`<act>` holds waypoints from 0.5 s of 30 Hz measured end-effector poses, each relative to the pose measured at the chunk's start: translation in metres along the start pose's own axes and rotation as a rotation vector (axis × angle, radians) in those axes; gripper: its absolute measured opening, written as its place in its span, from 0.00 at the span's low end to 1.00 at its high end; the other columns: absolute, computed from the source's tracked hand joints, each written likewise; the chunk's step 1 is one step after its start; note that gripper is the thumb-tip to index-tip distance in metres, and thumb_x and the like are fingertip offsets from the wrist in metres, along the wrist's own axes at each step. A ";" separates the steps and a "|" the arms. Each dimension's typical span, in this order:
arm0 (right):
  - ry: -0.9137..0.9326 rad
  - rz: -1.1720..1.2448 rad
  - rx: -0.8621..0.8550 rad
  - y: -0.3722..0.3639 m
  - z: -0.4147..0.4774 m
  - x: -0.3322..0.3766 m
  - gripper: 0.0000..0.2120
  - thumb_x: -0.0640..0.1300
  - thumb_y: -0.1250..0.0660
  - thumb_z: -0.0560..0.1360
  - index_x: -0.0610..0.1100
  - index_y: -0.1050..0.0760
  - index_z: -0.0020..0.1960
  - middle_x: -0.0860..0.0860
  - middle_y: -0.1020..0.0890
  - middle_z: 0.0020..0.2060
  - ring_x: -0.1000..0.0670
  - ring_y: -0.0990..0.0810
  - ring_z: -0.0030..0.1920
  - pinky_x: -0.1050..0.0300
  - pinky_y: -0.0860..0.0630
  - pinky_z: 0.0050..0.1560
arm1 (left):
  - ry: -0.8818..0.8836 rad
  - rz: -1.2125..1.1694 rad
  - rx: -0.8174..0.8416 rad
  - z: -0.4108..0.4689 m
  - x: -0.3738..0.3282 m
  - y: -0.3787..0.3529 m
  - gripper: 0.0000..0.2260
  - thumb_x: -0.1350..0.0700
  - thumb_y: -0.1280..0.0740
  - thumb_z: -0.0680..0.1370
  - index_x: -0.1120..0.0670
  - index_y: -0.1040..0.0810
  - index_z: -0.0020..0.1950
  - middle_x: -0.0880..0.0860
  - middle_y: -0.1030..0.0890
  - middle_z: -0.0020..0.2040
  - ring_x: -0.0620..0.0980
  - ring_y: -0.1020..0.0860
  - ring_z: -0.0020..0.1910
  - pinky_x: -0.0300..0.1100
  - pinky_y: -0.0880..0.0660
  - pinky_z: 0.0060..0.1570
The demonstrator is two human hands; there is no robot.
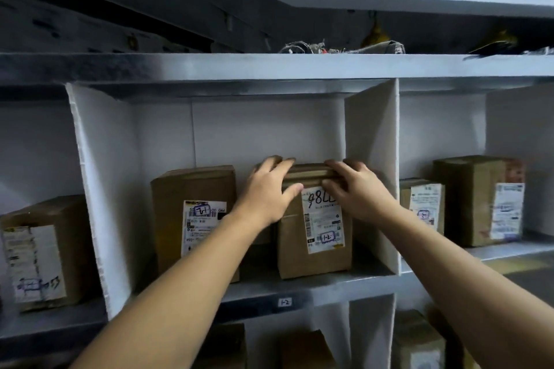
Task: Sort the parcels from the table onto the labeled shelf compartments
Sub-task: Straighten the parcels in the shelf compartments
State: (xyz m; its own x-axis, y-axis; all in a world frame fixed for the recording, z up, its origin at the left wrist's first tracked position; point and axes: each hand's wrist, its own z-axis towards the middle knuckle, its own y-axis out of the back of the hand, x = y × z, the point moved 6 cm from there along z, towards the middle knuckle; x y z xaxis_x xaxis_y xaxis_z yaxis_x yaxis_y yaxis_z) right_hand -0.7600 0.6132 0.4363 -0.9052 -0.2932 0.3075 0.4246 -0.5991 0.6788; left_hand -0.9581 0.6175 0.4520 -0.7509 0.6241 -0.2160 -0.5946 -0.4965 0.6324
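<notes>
A brown cardboard parcel (pixel 311 246) with a white label marked "1-2" stands upright in the middle shelf compartment (pixel 371 141), near its right divider. My left hand (pixel 266 189) grips its top left corner and my right hand (pixel 356 189) grips its top right corner. A second brown parcel (pixel 192 219), also marked "1-2", stands to its left in the same compartment. The shelf edge below carries a small tag (pixel 284 302) reading "1-2". The table is out of view.
White dividers (pixel 99 189) split the grey shelf. One parcel (pixel 39 252) stands in the left compartment and two parcels (pixel 479 198) in the right one. More boxes (pixel 305 350) fill the row below. Loose clutter (pixel 338 48) lies on the top shelf.
</notes>
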 end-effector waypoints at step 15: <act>-0.001 0.535 -0.037 -0.010 0.006 -0.038 0.21 0.53 0.30 0.77 0.50 0.27 0.69 0.54 0.20 0.54 0.54 0.22 0.53 0.63 0.24 0.52 | 0.250 -0.136 -0.095 -0.003 -0.001 -0.030 0.20 0.45 0.33 0.78 0.48 0.28 0.69 0.55 0.28 0.65 0.54 0.27 0.62 0.43 0.29 0.58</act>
State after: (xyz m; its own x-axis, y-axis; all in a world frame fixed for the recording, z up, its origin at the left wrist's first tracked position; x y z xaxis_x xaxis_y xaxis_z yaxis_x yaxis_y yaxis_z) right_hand -0.7295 0.6343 0.4217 -0.5618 -0.5647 0.6046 0.8272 -0.3920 0.4025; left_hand -0.9403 0.6303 0.4313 -0.7032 0.5268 -0.4774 -0.7097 -0.4800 0.5157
